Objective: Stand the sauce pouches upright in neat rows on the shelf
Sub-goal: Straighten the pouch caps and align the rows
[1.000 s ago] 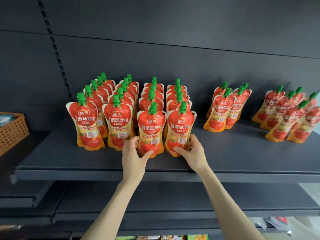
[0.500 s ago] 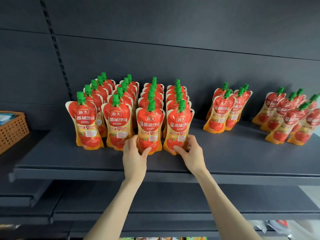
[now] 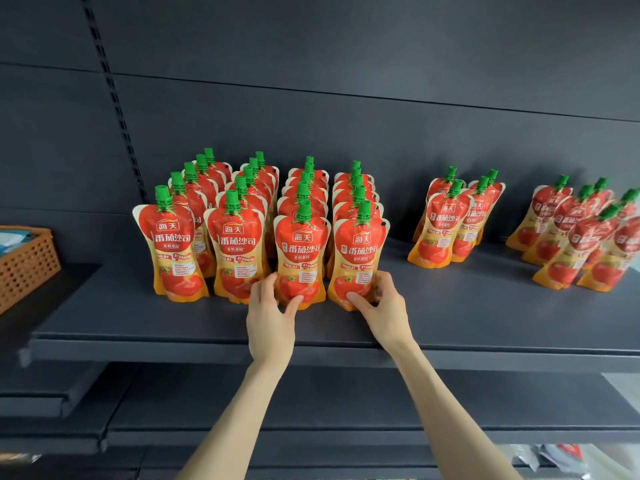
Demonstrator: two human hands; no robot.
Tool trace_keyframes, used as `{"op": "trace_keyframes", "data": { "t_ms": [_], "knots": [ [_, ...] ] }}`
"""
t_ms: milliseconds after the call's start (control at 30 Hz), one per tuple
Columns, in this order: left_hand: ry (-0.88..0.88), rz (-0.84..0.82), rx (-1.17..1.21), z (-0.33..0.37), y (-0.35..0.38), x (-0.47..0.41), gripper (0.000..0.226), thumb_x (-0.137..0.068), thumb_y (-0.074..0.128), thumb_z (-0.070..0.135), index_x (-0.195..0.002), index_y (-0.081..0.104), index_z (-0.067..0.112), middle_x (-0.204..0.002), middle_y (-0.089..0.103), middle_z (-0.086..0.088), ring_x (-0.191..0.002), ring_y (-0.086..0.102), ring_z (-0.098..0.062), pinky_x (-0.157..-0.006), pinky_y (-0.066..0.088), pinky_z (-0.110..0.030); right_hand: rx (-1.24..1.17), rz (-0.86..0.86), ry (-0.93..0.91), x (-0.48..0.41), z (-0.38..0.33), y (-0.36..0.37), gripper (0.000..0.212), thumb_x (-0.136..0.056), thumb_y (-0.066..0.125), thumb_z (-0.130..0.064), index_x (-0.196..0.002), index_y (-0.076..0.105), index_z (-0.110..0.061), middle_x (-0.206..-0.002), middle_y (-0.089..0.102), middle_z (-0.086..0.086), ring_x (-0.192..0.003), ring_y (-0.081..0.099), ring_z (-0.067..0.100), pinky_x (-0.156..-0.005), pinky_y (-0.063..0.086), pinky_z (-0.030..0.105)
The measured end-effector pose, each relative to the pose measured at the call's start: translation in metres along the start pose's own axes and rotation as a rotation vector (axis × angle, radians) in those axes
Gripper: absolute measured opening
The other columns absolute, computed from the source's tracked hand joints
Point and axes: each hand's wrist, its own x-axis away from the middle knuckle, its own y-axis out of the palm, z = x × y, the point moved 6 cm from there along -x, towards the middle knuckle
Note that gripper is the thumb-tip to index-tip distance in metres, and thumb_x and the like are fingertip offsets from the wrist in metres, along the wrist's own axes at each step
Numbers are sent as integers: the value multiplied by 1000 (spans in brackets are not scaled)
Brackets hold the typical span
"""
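Red and yellow sauce pouches with green caps stand upright in several rows on the dark shelf [image 3: 485, 317]. My left hand [image 3: 270, 317] grips the base of the front pouch of the third row [image 3: 300, 251]. The base of the front pouch of the fourth row [image 3: 360, 254] sits in my right hand [image 3: 384, 306]. The first-row front pouch [image 3: 171, 244] and second-row front pouch [image 3: 235, 247] stand to the left. Right of the rows, a small cluster of pouches [image 3: 446, 220] and a further group [image 3: 581, 233] lean untidily.
A woven orange basket [image 3: 24, 268] sits at the far left on a neighbouring shelf. A lower dark shelf [image 3: 346, 403] runs beneath. Bare shelf surface lies between the rows and the leaning clusters, and along the front edge.
Both hands have pushed the two front pouches slightly back toward their rows, closing the gap with the pouches behind. The view has shifted a little.
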Motion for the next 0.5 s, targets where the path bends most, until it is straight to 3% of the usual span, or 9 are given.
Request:
{"op": "trace_keyframes", "data": {
  "t_ms": [200,500],
  "knots": [
    [-6,0,7,0,0,1,52,-79,72,27,-124,52,10,-122,55,-10,-102,61,-29,-78,56,-47,-2,22,-4,1,1,-1,53,-81,72,-25,-124,43,-16,-125,58,1,-104,53,9,-90,46,26],
    [-26,5,-5,-1,1,1,54,-78,73,30,-125,51,12,-123,54,-9,-106,60,-29,-80,56,-48,21,3,12,0,5,0,51,-82,70,-27,-124,43,-16,-127,57,2,-114,55,18,-97,47,35]
  ]
}}
